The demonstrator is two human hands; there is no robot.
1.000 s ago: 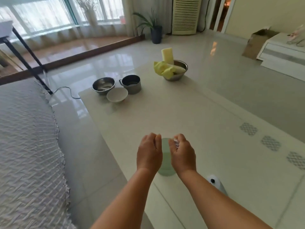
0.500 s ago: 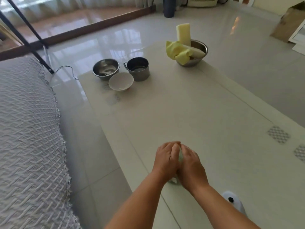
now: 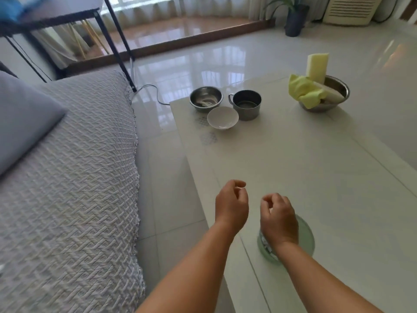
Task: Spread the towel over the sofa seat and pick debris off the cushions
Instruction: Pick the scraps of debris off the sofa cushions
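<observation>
A grey woven towel (image 3: 74,188) lies spread over the sofa seat on the left, its fringed edge hanging toward the floor. A grey-blue cushion (image 3: 22,116) rests on it at the far left. Over the near end of the pale coffee table (image 3: 304,166), my left hand (image 3: 231,205) hovers with loosely curled fingers and nothing in them. My right hand (image 3: 278,219) is just to its right, also loosely curled, above a green glass bowl (image 3: 304,236) that holds a few pale bits. The two hands are apart.
At the table's far end stand a steel bowl (image 3: 205,99), a dark metal mug (image 3: 247,105), a white bowl (image 3: 222,117) and a steel basin (image 3: 338,91) with a yellow cloth (image 3: 304,91). A black-legged stand (image 3: 117,41) and a cable (image 3: 155,93) are beyond the sofa.
My hands, pressed together over the green bowl before, have drawn apart. The view has swung left, so more of the sofa and the cushion now shows.
</observation>
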